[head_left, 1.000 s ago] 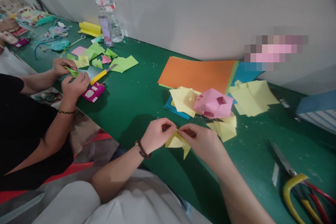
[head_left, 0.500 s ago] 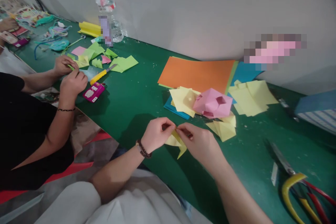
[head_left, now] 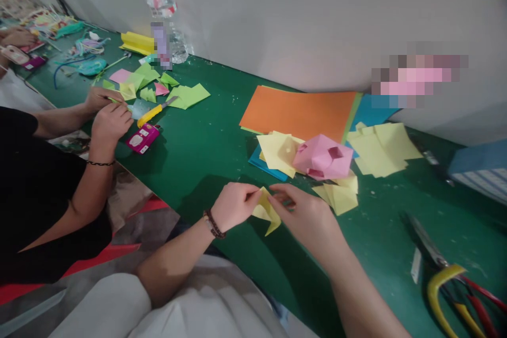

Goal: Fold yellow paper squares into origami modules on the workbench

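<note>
At far left of the frame a co-worker's hands (head_left: 105, 111) bend over small green scraps, with a yellow-handled cutter (head_left: 155, 111) and a magenta case (head_left: 142, 138) just beside them on the green bench (head_left: 206, 142). Lower centre, the person's left hand (head_left: 233, 205) pinches one side of a folded yellow paper piece (head_left: 267, 212), fingertips together on it, while the right hand (head_left: 307, 216) clamps the other side; the piece sits between both grips above the near bench edge, its point hanging down, probably held up so the crease can be worked from both sides. Just above it lie loose yellow squares (head_left: 279, 152), a pink folded model (head_left: 322, 157) and an orange sheet (head_left: 299, 111) near the wall, close enough to reach. Bare green shows left of the hands and to their right. At lower right, scissors (head_left: 443, 269) lie well apart from both hands.
</note>
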Action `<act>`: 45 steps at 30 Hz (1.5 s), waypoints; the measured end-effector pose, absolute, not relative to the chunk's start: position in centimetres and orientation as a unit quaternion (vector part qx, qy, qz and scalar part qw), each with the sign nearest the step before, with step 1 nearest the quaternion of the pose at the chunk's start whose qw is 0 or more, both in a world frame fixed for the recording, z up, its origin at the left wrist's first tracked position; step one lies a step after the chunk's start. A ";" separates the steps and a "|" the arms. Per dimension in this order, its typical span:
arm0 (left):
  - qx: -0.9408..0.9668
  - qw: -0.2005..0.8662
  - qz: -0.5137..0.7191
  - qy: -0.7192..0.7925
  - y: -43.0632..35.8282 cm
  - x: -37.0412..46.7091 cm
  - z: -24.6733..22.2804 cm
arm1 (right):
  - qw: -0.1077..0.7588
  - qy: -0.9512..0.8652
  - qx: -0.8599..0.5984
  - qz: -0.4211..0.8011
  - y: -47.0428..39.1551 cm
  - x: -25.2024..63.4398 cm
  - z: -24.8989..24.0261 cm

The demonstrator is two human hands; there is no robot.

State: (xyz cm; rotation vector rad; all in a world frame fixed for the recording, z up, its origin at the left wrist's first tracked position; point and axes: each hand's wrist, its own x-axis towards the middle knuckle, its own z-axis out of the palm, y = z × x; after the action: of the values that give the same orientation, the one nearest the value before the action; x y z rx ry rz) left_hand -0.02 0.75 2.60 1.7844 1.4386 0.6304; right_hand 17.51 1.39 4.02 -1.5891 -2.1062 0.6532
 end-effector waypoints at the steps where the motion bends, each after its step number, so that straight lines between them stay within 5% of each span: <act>1: 0.699 0.372 0.242 0.561 0.8 0.1 2.6 | 0.221 -0.762 -0.562 0.235 1.4 17.5 4.0; 10: 0.633 0.544 0.223 0.504 0.9 -0.3 3.1 | 0.245 -0.741 -0.573 0.251 1.8 18.0 4.2; 19: 0.726 0.356 0.235 0.539 0.4 0.0 3.2 | 0.282 -0.730 -0.578 0.230 1.7 17.8 4.2; 33: 0.599 0.590 0.188 0.508 0.6 -0.4 2.7 | 0.286 -0.734 -0.582 0.202 1.7 18.1 4.2; 45: 0.358 0.779 0.308 0.412 0.2 -0.3 2.4 | 0.337 -0.724 -0.578 0.170 1.7 17.9 4.4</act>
State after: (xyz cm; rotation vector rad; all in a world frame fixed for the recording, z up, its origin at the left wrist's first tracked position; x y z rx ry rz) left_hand -0.30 0.19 2.38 0.7740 0.8897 0.6650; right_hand 17.85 1.65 4.45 -1.5072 -1.8866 0.4425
